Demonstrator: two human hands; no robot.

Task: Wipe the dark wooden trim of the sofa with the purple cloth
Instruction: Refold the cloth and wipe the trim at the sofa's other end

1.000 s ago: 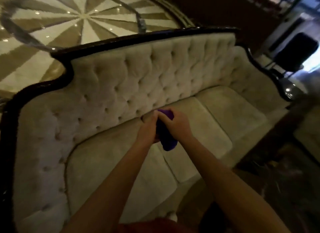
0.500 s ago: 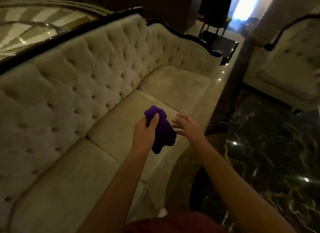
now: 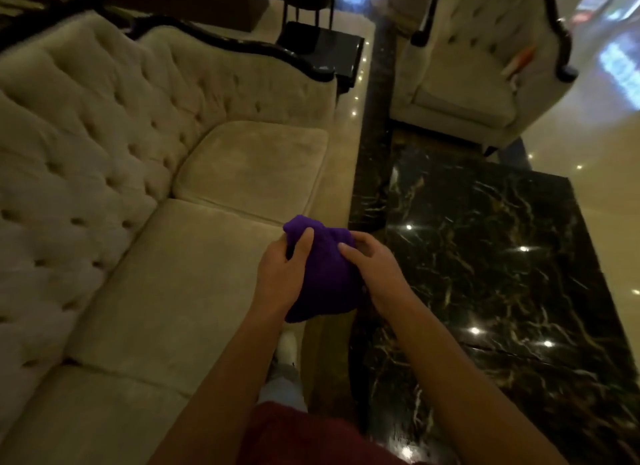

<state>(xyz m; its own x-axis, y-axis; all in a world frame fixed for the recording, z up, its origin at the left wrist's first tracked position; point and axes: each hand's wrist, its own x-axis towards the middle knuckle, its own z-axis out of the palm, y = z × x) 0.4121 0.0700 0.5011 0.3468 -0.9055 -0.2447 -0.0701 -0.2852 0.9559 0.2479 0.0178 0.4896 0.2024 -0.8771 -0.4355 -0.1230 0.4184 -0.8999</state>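
A purple cloth [image 3: 323,277] is bunched between both hands above the front edge of the sofa seat. My left hand [image 3: 282,274] grips its left side with the thumb on top. My right hand [image 3: 375,274] holds its right side, fingers pressed into the fabric. The beige tufted sofa [image 3: 114,146] fills the left half of the view. Its dark wooden trim [image 3: 242,45] runs along the top of the back and curls down at the far armrest, well away from the cloth and both hands.
A black marble coffee table [image 3: 502,274] stands close on the right of the sofa. A beige armchair [image 3: 467,66] with dark trim stands beyond it. A dark side table [image 3: 325,45] is behind the sofa's far arm. Glossy floor runs between sofa and table.
The view has swung right along the sofa toward its far armrest. My right hand let go of the cloth half a second ago and now holds it again together with the left.
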